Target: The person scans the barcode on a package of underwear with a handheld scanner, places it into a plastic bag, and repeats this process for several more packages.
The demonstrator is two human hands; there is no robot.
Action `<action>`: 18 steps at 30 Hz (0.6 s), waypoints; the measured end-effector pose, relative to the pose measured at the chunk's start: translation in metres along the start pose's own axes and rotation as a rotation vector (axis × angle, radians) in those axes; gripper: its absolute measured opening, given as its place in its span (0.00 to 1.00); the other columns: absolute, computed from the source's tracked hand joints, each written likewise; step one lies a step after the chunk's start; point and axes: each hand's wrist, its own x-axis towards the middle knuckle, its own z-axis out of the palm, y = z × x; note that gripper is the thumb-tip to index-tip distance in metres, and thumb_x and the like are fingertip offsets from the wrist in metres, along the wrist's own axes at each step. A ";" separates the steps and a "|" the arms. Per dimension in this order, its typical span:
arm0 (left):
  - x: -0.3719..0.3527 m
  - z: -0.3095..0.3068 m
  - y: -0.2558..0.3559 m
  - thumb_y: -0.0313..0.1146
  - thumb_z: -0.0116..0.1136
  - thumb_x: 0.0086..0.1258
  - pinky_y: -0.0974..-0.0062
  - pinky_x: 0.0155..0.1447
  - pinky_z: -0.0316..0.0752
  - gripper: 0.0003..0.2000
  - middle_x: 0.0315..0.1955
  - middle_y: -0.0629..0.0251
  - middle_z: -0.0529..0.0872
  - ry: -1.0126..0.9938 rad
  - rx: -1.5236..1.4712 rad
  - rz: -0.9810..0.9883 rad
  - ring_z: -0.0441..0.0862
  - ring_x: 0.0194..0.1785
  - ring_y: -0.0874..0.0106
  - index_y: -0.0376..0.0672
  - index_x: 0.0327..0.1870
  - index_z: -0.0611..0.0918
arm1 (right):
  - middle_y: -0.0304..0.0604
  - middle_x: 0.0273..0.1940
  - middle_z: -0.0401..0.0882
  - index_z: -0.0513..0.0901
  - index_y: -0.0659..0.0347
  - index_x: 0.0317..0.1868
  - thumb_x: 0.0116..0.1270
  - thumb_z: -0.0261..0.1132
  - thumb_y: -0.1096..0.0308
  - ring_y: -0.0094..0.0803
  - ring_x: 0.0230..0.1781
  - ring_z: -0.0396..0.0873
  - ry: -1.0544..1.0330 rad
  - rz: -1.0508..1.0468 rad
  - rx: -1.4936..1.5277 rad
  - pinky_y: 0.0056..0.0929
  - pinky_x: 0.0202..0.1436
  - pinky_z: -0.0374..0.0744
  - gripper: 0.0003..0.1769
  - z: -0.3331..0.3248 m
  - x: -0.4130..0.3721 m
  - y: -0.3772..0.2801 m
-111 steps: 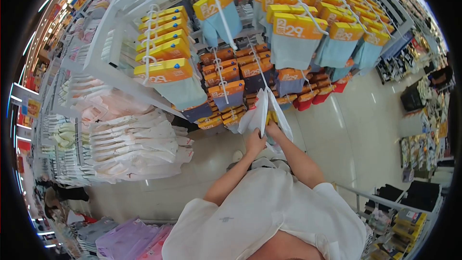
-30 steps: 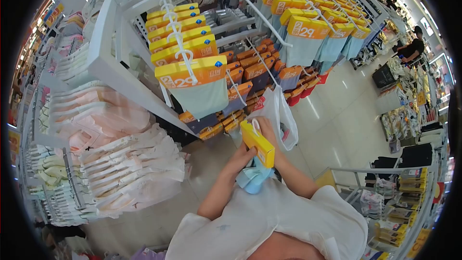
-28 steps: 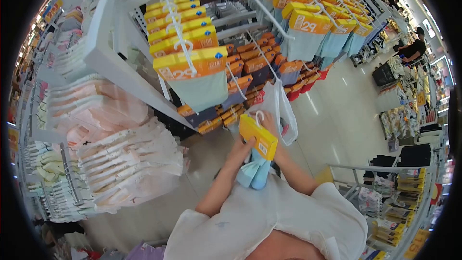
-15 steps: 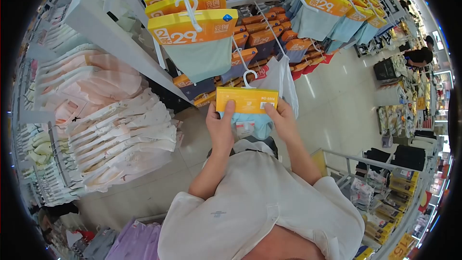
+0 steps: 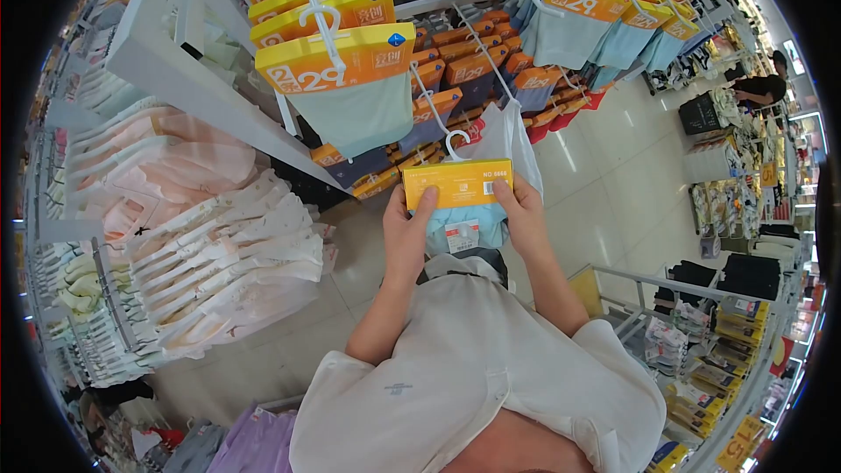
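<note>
In front of my waist I hold a carded garment pack, its yellow card [image 5: 458,185] facing up at me with small print and a barcode. A white hook [image 5: 455,144] sticks out above the card, and light blue cloth [image 5: 484,221] hangs below it. A white and red price label [image 5: 462,235] lies against the cloth. My left hand [image 5: 408,232] pinches the card's left end, thumb on the front. On the right end, my right hand [image 5: 527,217] grips likewise, its thumb beside the barcode. Behind the card the other fingers are mostly hidden.
Ahead hang rows of similar orange-yellow packs [image 5: 337,61] on metal prongs. A white plastic bag [image 5: 523,153] hangs just beyond my hands. Pale children's clothes [image 5: 223,258] fill the left rack. A metal rack [image 5: 639,276] stands right. Far right is another person [image 5: 760,89].
The held pack has shifted slightly right in view, and its label shows more. My right thumb sits a little higher on the card. Both hands keep their hold.
</note>
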 end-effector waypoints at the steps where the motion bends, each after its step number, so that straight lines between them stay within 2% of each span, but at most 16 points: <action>1: 0.002 -0.001 -0.001 0.35 0.59 0.70 0.81 0.47 0.73 0.15 0.42 0.65 0.81 -0.007 -0.008 -0.001 0.77 0.42 0.81 0.34 0.50 0.74 | 0.36 0.41 0.79 0.75 0.67 0.50 0.70 0.60 0.62 0.18 0.40 0.74 0.010 -0.026 -0.059 0.19 0.45 0.72 0.17 0.001 -0.001 -0.001; 3: 0.007 -0.003 -0.005 0.37 0.57 0.71 0.80 0.47 0.74 0.16 0.42 0.65 0.81 -0.019 -0.024 -0.001 0.78 0.43 0.79 0.34 0.50 0.74 | 0.39 0.41 0.80 0.75 0.68 0.52 0.67 0.64 0.63 0.20 0.42 0.76 0.026 -0.078 -0.177 0.21 0.45 0.74 0.19 0.005 -0.008 -0.007; 6: 0.014 -0.003 -0.007 0.41 0.54 0.72 0.76 0.50 0.75 0.18 0.45 0.63 0.81 0.002 -0.321 -0.270 0.78 0.44 0.76 0.36 0.52 0.74 | 0.45 0.48 0.79 0.75 0.67 0.53 0.60 0.67 0.72 0.28 0.42 0.80 -0.143 -0.306 -0.506 0.26 0.49 0.77 0.21 0.025 -0.035 -0.041; 9: 0.017 -0.025 -0.052 0.45 0.49 0.73 0.72 0.53 0.75 0.20 0.48 0.60 0.79 -0.309 -0.578 -0.434 0.78 0.46 0.71 0.36 0.54 0.72 | 0.48 0.54 0.76 0.76 0.64 0.54 0.54 0.71 0.72 0.35 0.42 0.82 -0.229 -0.541 -0.765 0.29 0.47 0.79 0.26 0.045 -0.041 -0.046; 10: 0.020 -0.028 -0.062 0.45 0.48 0.73 0.72 0.53 0.74 0.21 0.47 0.59 0.79 -0.388 -0.745 -0.543 0.78 0.45 0.69 0.35 0.55 0.71 | 0.46 0.58 0.72 0.77 0.60 0.54 0.53 0.72 0.70 0.39 0.42 0.82 -0.288 -0.651 -0.817 0.31 0.47 0.79 0.26 0.046 -0.040 -0.038; 12: 0.023 -0.029 -0.069 0.45 0.46 0.73 0.72 0.54 0.73 0.22 0.45 0.59 0.77 -0.547 -1.079 -0.764 0.77 0.43 0.67 0.35 0.57 0.69 | 0.47 0.59 0.71 0.77 0.60 0.54 0.52 0.73 0.69 0.38 0.43 0.81 -0.349 -0.699 -0.846 0.31 0.47 0.79 0.27 0.052 -0.040 -0.030; 13: 0.024 -0.033 -0.071 0.45 0.45 0.73 0.72 0.54 0.73 0.22 0.44 0.59 0.77 -0.553 -1.113 -0.765 0.77 0.42 0.67 0.35 0.57 0.69 | 0.47 0.60 0.71 0.77 0.60 0.54 0.52 0.73 0.68 0.37 0.44 0.81 -0.376 -0.722 -0.862 0.31 0.47 0.79 0.27 0.054 -0.041 -0.027; 14: 0.022 -0.033 -0.066 0.45 0.45 0.73 0.73 0.54 0.73 0.22 0.43 0.59 0.77 -0.558 -1.148 -0.768 0.76 0.42 0.67 0.35 0.57 0.69 | 0.46 0.58 0.71 0.77 0.61 0.53 0.50 0.74 0.64 0.38 0.46 0.79 -0.409 -0.720 -0.862 0.33 0.47 0.78 0.29 0.053 -0.042 -0.024; 17: 0.015 -0.029 -0.052 0.45 0.44 0.73 0.74 0.54 0.72 0.22 0.40 0.60 0.76 -0.576 -1.261 -0.773 0.76 0.40 0.66 0.35 0.57 0.68 | 0.46 0.53 0.73 0.77 0.61 0.53 0.50 0.73 0.62 0.40 0.45 0.78 -0.403 -0.687 -0.779 0.35 0.47 0.77 0.29 0.052 -0.045 -0.030; 18: 0.019 -0.030 -0.056 0.45 0.44 0.73 0.74 0.52 0.71 0.22 0.39 0.61 0.75 -0.641 -1.259 -0.736 0.74 0.38 0.67 0.35 0.56 0.68 | 0.46 0.51 0.73 0.77 0.61 0.52 0.50 0.73 0.61 0.40 0.45 0.77 -0.427 -0.692 -0.805 0.35 0.47 0.77 0.29 0.051 -0.046 -0.029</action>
